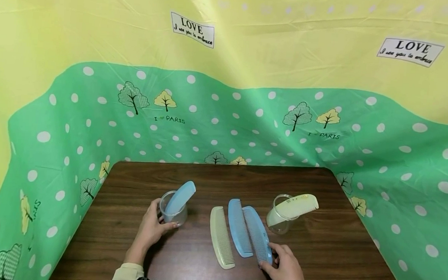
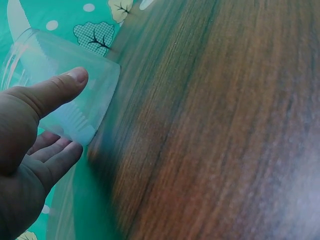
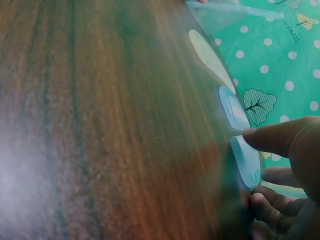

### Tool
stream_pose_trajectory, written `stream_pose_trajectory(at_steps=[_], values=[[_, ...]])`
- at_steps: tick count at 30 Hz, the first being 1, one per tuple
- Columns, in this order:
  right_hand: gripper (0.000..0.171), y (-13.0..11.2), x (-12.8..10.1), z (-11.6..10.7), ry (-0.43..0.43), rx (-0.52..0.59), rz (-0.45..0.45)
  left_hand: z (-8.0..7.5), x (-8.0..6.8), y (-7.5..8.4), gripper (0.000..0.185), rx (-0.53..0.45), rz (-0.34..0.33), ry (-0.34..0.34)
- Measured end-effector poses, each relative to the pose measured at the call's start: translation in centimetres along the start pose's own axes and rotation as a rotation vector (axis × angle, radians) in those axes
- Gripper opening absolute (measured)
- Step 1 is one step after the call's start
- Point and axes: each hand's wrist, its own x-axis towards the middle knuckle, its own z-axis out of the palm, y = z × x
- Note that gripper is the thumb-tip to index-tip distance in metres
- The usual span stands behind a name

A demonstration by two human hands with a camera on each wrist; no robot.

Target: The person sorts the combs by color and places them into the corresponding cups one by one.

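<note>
On the left of the table, my left hand [image 1: 154, 227] holds a clear plastic cup [image 1: 175, 217] between thumb and fingers, the thumb [image 2: 62, 92] lying along its wall. A blue comb [image 1: 181, 197] leans inside that cup. My right hand [image 1: 286, 269] pinches the near end of another blue comb [image 1: 257, 233], which lies on the table. Close beside it on the left lies a second flat blue comb [image 1: 239, 228]. Further left is a pale green comb [image 1: 220, 237]. In the right wrist view the thumb [image 3: 272, 137] is at the comb's edge.
A second clear cup [image 1: 274, 224] stands at the right with a pale yellow-green comb [image 1: 297, 206] leaning out of it. The dark wooden table [image 1: 188, 263] is enclosed at the back and sides by a green and yellow printed cloth [image 1: 248, 128].
</note>
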Motion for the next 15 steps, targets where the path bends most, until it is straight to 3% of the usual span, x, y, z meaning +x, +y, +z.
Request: stream_pose_trajectory(at_steps=[15], values=[[0.069,-0.13,0.02,0.05,0.020,0.027,0.030,-0.06,-0.09,0.12,0.100,-0.006,-0.004,0.003]])
